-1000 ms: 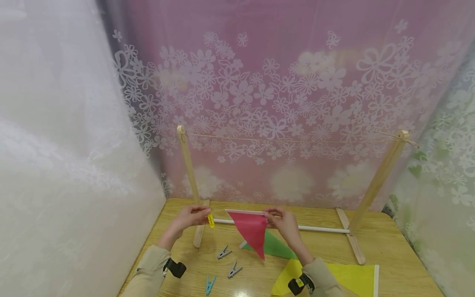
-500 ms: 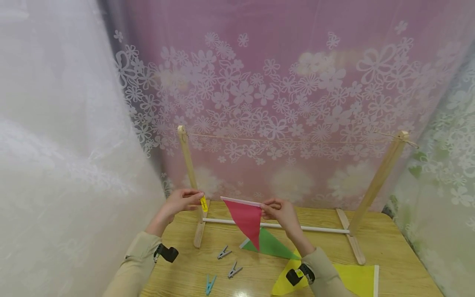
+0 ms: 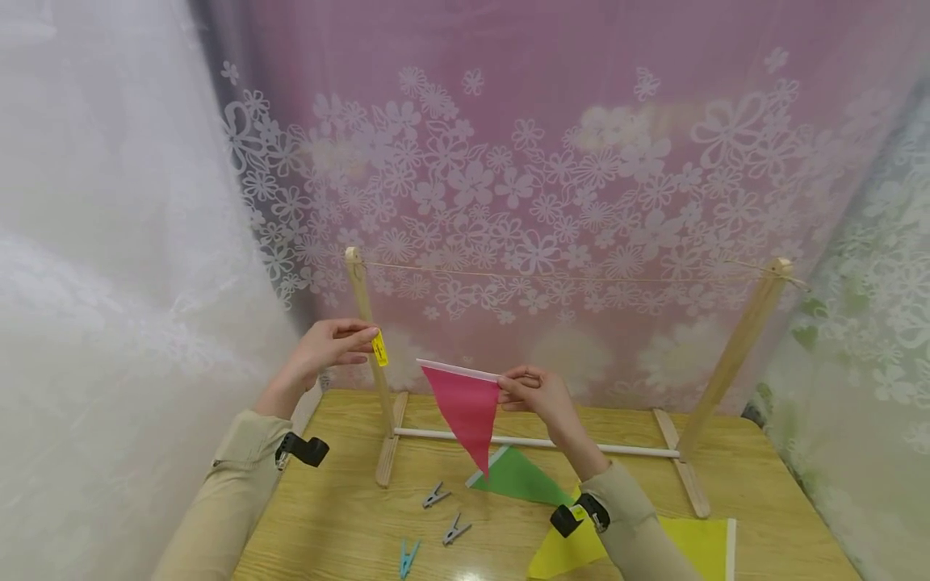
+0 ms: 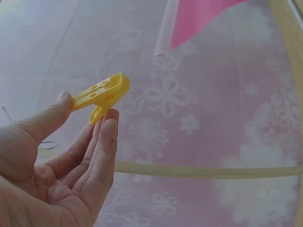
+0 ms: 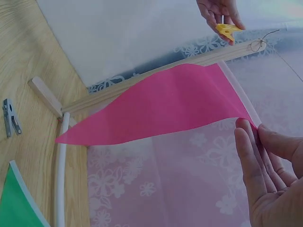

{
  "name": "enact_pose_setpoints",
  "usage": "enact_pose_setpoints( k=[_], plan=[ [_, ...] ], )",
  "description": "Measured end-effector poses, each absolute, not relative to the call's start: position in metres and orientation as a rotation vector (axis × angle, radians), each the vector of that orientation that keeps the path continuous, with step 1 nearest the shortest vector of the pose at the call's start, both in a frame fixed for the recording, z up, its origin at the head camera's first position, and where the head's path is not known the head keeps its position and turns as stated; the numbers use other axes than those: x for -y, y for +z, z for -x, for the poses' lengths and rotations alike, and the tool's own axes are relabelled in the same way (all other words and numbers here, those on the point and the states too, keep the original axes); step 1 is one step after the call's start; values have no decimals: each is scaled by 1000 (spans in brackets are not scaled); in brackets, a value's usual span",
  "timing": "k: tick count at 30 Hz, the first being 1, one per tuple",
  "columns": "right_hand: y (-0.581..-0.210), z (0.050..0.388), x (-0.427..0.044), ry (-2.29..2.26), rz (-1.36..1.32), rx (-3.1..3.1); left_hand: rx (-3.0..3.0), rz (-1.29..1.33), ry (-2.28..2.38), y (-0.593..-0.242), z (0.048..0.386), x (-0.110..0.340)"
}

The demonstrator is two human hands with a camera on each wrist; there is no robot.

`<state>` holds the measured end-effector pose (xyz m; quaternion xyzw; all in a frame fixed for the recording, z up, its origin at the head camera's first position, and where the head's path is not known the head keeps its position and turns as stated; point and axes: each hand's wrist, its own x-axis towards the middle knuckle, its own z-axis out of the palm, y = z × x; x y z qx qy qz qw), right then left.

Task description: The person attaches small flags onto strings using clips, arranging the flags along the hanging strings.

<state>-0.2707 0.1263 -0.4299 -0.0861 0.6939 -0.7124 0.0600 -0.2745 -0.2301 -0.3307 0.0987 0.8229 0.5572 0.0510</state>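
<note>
Between thumb and fingers my left hand (image 3: 330, 349) pinches a yellow clothespin (image 3: 380, 348) near the left wooden post (image 3: 368, 323). In the left wrist view the clothespin (image 4: 102, 92) is held by its handle ends. My right hand (image 3: 541, 397) pinches a pink triangular pennant (image 3: 465, 403) by the right end of its white top strip. The pennant hangs point down, apart from the string (image 3: 508, 275) that runs between the two post tops. From the right wrist, the pennant (image 5: 165, 104) spans the view, with the left hand (image 5: 220, 12) beyond it.
On the wooden table (image 3: 334, 516) lie two grey clothespins (image 3: 436, 495), a blue clothespin (image 3: 408, 558), a green pennant (image 3: 523, 476) and yellow fabric (image 3: 697, 542). A white rod (image 3: 610, 448) joins the stand's feet below the right post (image 3: 734, 363). Curtains surround the table.
Both hands have risen from near the table and shifted left, the left hand further up. The clothespin and the pink pennant have moved up with them.
</note>
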Motion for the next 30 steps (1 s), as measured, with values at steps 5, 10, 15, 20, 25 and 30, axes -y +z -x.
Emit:
enact_pose_setpoints(
  k=[5,10,15,20,25,30],
  plan=[
    [-422,275,-122,-2158,273,-2105,-2551,-323,1670,-307,277,234],
    [-414,276,-119,-2181,303,-2069,-2582,-328,1652,-289,277,234],
    [-403,276,-117,-2189,338,-2075,-2596,-345,1641,-273,278,233],
    [-393,279,-111,-2187,375,-2108,-2633,-355,1642,-260,280,235],
    [-380,282,-103,-2185,418,-2121,-2677,-397,1709,-249,285,239],
    [-365,288,-92,-2212,450,-2111,-2689,-448,1781,-238,290,239]
  ],
)
